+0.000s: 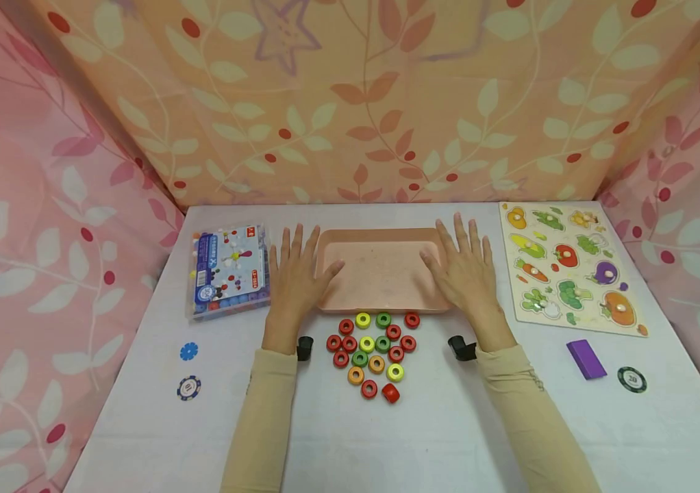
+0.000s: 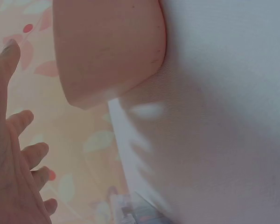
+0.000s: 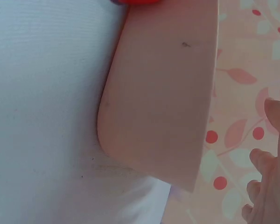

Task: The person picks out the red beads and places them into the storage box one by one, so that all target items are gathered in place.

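Observation:
A shallow pink tray sits in the middle of the table with nothing lying in it. My left hand is spread, palm down, over the tray's left end, its thumb overlapping the rim in the head view. Over the right end my right hand is spread the same way, fingers pointing to the back. In the left wrist view the left hand stands apart from the tray's wall; the right wrist view shows the right hand likewise holding nothing. Red, yellow, green and orange ring beads lie in front of the tray.
At the left stands a clear box of beads, with a blue flower-shaped disc and a poker chip before it. On the right are a vegetable puzzle board, a purple block and another chip. Patterned curtains enclose the table.

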